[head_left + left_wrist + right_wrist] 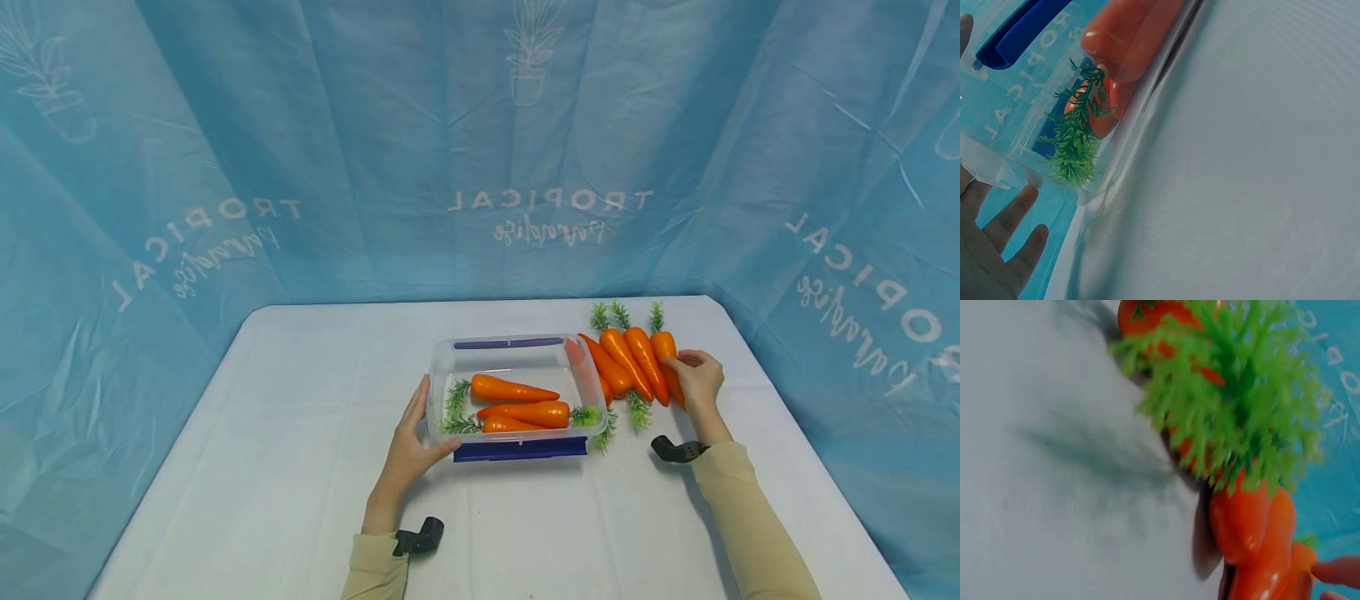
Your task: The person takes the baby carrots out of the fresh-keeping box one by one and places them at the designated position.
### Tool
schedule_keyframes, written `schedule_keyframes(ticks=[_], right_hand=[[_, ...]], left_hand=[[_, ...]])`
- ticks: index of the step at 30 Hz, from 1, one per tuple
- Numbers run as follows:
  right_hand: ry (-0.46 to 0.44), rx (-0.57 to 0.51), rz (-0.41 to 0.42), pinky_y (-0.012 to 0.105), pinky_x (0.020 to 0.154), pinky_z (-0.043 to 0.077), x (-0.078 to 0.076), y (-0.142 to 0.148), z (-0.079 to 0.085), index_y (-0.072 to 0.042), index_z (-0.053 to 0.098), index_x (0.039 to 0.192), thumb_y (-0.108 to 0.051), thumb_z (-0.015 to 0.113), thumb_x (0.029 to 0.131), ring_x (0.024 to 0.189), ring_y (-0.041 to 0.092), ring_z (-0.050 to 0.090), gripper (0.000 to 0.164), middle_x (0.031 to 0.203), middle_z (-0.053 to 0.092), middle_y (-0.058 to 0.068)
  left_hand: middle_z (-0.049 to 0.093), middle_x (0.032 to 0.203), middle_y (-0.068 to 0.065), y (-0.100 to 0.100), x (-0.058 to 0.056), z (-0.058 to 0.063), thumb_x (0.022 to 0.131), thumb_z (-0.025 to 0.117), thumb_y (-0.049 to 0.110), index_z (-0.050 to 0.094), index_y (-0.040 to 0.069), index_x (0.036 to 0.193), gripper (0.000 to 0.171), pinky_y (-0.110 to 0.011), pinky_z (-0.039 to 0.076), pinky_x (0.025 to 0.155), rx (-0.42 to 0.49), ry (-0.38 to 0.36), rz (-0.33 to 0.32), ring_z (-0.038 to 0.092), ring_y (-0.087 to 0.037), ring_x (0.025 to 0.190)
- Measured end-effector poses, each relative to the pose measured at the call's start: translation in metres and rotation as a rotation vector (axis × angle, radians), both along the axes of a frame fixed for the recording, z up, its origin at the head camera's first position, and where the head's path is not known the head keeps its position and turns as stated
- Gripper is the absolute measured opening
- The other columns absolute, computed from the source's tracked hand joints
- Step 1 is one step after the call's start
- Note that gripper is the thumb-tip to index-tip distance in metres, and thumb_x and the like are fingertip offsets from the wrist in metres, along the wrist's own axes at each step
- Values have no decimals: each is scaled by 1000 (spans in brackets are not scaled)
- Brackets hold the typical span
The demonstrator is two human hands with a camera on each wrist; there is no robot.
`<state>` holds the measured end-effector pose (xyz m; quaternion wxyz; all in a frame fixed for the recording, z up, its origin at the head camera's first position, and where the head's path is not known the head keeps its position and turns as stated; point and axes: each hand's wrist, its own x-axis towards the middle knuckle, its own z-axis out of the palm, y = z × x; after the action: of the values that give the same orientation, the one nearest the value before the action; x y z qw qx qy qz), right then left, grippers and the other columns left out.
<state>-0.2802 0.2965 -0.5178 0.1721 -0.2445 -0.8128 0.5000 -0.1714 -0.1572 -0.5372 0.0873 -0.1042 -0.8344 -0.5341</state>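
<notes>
In the head view, a clear plastic container (442,358) with blue latches stands mid-table, holding three orange carrots (510,389) with green leafy tops. My left hand (408,442) rests against its near left corner, thumb at the front rim, fingers along the left wall. The left wrist view shows these fingers (1022,203) straight and spread, one tip touching the corner. My right hand (699,379) pinches the rightmost carrot (664,344) of a group lying beside the container. In the right wrist view a fingertip (1329,572) meets that carrot's side; the hand's far side is hidden.
Several more carrots (637,358) lie close together right of the container, tops facing both ways. One is partly seen through its wall. A white cloth (315,400) covers the table. Blue printed curtains (480,150) hang around the back and sides.
</notes>
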Motion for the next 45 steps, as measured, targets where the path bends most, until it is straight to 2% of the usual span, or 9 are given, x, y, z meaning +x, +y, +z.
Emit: schedule_keyframes(ticks=[4,12,20,27,30,34,37,40,45], right_hand=[[22,-17,-22,9,72,44,2,-3,6,3,64,112,-19,65,89,88,11,52,32,111,63,18],[117,-46,48,6,67,43,6,-25,26,6,66,106,-11,69,85,70,-7,49,27,99,66,16],[183,-99,225,7,69,48,11,-60,48,5,66,107,-13,69,86,72,-7,56,28,79,60,-17],[197,-112,387,9,73,49,19,-95,67,4,66,108,-14,69,86,78,-4,58,29,102,68,16],[201,-116,453,6,73,49,29,-114,86,8,64,108,-10,68,87,80,-2,59,28,107,66,27],[225,-138,533,6,72,49,28,-133,86,10,63,108,-7,67,87,80,2,60,27,108,64,30],[248,-146,566,10,72,51,19,-142,74,7,65,106,-9,68,87,78,0,60,25,106,65,29],[238,-145,582,13,72,51,18,-153,72,5,66,103,-11,70,86,76,1,60,24,103,66,27],[199,-158,611,14,74,50,17,-170,69,3,67,103,-13,70,85,82,11,62,24,103,67,24]], left_hand=[[17,161,0,0,1,1,70,83,29,15,31,153,107,-60,22,114,3,1,-2,20,-30,148],[18,161,-1,-1,2,0,71,82,28,15,30,153,106,-62,21,114,3,1,1,20,-30,148],[19,161,-1,-1,2,-1,71,81,30,15,31,153,105,-64,22,112,-4,6,7,21,-32,147],[19,161,-1,-1,2,0,71,81,30,16,31,153,105,-64,23,112,-5,21,7,22,-32,146],[18,161,-5,2,7,15,72,81,25,17,22,154,104,-64,22,112,1,11,-2,21,-35,146],[17,161,-5,2,7,17,71,81,22,16,21,154,106,-63,22,113,11,9,-10,20,-34,147],[17,161,0,-1,1,2,70,82,27,15,30,153,107,-62,23,113,6,17,-6,20,-30,147],[17,161,-1,0,1,1,71,82,23,15,27,154,107,-61,23,114,6,6,-6,20,-31,147],[17,160,-11,4,7,17,71,80,16,16,13,154,104,-62,25,112,2,5,-13,21,-37,146]])
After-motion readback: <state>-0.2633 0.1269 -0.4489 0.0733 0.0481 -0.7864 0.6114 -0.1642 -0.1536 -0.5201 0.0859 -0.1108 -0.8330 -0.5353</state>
